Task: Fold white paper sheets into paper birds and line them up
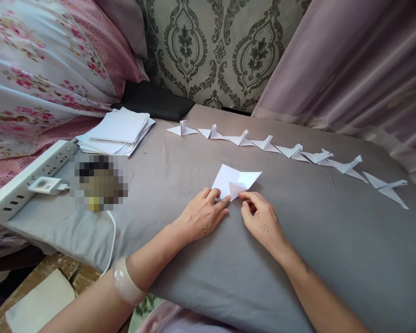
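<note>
1. Grey cloth (173,185) covers the soft-looking surface, backed from left to right by white-and-pink floral fabric (38,92), a dark damask-patterned backdrop (222,51) and a pale mauve curtain (312,64). Any give or wrinkle beneath a crease could leave it crooked.

2. At far left lies a long white plastic power strip (43,166) with a boxy white charger (45,185); a thin white cord (115,231) trails off the near edge, close to the left forearm. An elbow swinging outward might snag it.

3. Behind the strip sits a loose stack of white paper sheets (119,127), edges uneven; a knock could fan it out.

4. Half closed, the left hand (204,212) holds down the near left edge of a partly folded white paper (229,178), at centre. Uneven fingertip pressure could let the layers slip.

5. Bent inward, the right hand (260,215) has its fingertips at the paper's near right edge; whether they pinch it I cannot tell. Pulling too hard there might tear or skew the point.

6. Eight folded white paper birds (291,151) run beyond and rightward, some wings touching; a sweeping right arm could tip the nearest.
</note>
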Available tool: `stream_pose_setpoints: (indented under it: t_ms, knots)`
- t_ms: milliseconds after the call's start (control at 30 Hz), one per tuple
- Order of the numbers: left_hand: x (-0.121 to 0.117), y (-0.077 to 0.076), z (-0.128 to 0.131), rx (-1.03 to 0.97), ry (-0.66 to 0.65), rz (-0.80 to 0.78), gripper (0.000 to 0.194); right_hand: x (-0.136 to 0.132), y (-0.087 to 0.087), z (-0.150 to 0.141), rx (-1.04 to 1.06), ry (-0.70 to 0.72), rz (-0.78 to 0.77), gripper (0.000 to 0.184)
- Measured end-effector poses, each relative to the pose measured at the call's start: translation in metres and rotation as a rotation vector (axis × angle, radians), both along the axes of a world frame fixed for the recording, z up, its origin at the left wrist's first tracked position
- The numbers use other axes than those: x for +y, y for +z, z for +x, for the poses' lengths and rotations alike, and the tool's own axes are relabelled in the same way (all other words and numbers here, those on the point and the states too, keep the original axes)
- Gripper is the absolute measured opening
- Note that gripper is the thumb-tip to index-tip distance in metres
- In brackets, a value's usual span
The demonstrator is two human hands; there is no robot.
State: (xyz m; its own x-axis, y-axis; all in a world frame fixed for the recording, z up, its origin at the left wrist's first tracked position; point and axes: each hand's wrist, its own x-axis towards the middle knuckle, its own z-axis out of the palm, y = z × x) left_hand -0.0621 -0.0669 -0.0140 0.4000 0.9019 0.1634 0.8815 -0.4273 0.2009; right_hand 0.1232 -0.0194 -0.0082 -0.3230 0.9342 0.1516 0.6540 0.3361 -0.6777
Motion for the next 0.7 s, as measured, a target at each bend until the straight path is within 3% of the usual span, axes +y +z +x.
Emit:
stream_pose_setpoints:
  t_ms: [167,400,700]
  knots:
    - [0.000,0.000,0.000,0.022,-0.005,-0.004,0.044,-0.003,-0.003,-0.002,0.012,-0.186,-0.023,0.031]
    - [0.001,0.004,0.002,0.034,-0.003,-0.024,0.041,-0.008,-0.010,-0.005,0.203,-0.064,-0.007,0.047]
    - [-0.009,0.001,-0.004,-0.154,0.009,-0.013,0.035,-0.015,-0.011,-0.006,0.105,0.010,0.008,0.044]
